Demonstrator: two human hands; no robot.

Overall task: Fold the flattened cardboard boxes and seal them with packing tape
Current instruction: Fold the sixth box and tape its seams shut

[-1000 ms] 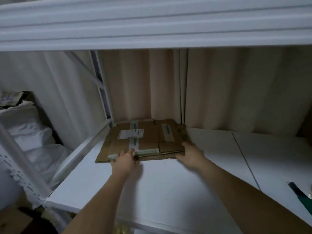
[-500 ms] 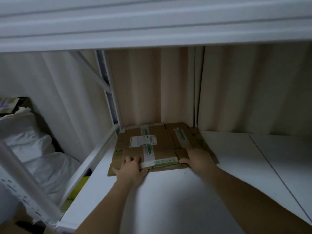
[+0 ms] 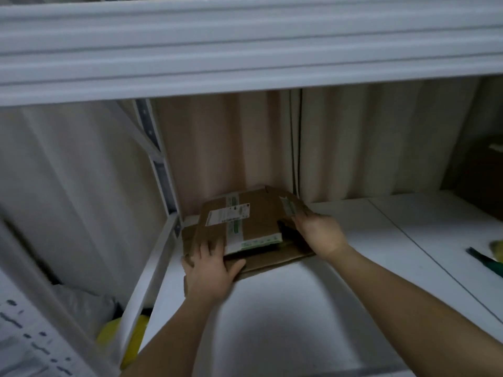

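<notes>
Shelf (image 3: 285, 322): white board, filling the view from 6 to 3 o'clock; a seam runs across it at 3 o'clock. White beam (image 3: 245, 44) overhead, spanning 12 o'clock. Curtain (image 3: 353, 142): pale, pleated, hung behind the shelf, 9 to 3 o'clock. Upright (image 3: 160, 170): white metal post at 10 o'clock, meeting the shelf's left rail.

Boxes (image 3: 258, 213): flattened brown cardboard, a small stack in the shelf's far-left corner, just left of centre, against the curtain. The top piece is raised and tilted off the ones below; it bears a white label (image 3: 227, 214) and strips of green-printed tape. What lies within the folds cannot be told.

Left hand (image 3: 211, 270): at the stack's near-left edge, 7 o'clock of it, fingers over the top and thumb under the near edge, gripping cardboard. Right hand (image 3: 318, 235): at the stack's right edge, 3 o'clock of it, fingers curled round the raised piece. Hands well apart, one per side.

Yellow object (image 3: 136, 338): below the shelf at 7 o'clock, unidentifiable. Green tool (image 3: 487, 261): at 3 o'clock on the shelf, cut off by the frame.
</notes>
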